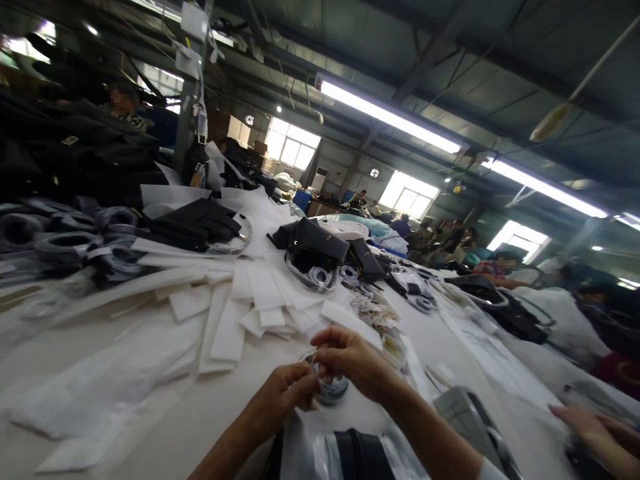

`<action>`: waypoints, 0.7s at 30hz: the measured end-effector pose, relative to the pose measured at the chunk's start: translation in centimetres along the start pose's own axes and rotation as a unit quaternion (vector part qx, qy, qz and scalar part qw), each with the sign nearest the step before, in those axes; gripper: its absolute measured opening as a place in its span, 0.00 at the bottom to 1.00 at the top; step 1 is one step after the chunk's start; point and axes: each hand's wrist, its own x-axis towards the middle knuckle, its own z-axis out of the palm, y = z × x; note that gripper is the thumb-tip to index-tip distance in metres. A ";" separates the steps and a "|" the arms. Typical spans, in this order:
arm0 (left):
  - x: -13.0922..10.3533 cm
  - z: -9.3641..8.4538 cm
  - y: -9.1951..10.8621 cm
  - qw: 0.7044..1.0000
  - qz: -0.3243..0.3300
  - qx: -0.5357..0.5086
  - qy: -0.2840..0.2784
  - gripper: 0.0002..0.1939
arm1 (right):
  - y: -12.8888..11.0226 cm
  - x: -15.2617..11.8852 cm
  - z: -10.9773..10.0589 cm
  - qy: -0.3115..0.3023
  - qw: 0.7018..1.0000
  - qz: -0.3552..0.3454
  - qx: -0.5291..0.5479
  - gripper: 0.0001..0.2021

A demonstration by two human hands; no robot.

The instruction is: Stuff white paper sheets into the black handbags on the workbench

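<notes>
My left hand [285, 397] is closed, thumb against fingers, beside a small grey coil [333, 390] on the white table. Just above the coil, the fingers of my right hand [353, 360] are curled in a pinch. Both hands almost meet, and a thin pale strand seems to run between them. What exactly each one grips is too small and blurred to make out. Directly in front of me lies a black item under clear plastic film [357, 453], only partly in view.
White foam strips [255, 287] spread over the table [165, 413]. Black bags [317, 243] with coiled handles stand beyond them. Grey coils [67, 243] pile up at left. A grey metal-looking object [465, 420] lies right of my forearm. Another person's hand [590, 427] reaches in at far right.
</notes>
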 end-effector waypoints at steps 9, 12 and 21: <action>0.4 -1.6 0.5 0.998 0.022 -0.024 0.058 0.29 | -0.1 -1.2 -0.9 -0.022 0.976 0.041 -0.214 0.13; 0.4 -1.2 0.3 0.996 -0.016 -0.056 0.061 0.30 | -0.1 -1.8 -0.2 -0.035 0.989 0.018 -0.139 0.17; 0.0 -1.2 1.4 0.993 -0.058 0.031 0.094 0.22 | 0.3 -2.2 0.1 0.051 0.981 -0.093 0.163 0.18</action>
